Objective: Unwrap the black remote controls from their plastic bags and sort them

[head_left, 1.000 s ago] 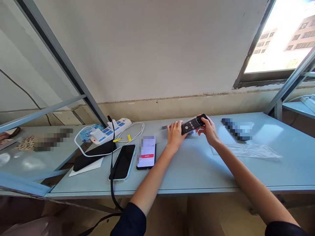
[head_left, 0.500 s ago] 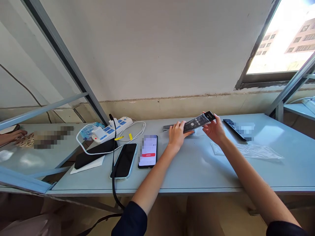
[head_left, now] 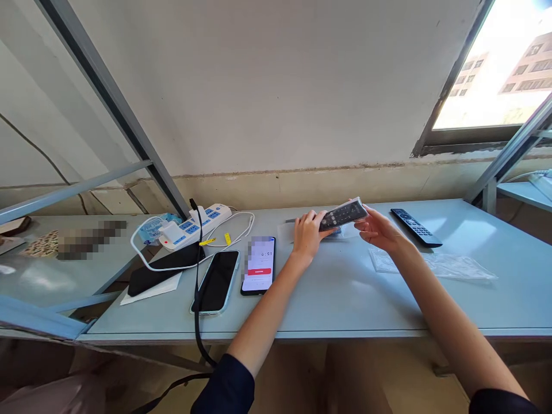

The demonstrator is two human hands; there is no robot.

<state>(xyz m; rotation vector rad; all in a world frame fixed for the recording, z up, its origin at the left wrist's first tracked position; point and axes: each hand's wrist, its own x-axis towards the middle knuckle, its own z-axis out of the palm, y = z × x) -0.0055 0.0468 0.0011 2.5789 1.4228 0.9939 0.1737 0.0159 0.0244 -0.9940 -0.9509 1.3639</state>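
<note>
Remote point(head_left: 340, 216) slants above the tabletop point(head_left: 345, 305), held in the grip of the left hand point(head_left: 307, 234) with bent fingers around its lower end, while the right hand point(head_left: 379, 229), angled inward, curls at the raised end, whether pinching it I cannot tell.

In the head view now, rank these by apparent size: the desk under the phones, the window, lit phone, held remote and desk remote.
1. Desk
2. Window
3. Lit phone
4. Held remote and desk remote: unsure, as the left hand hides part of one.
</note>
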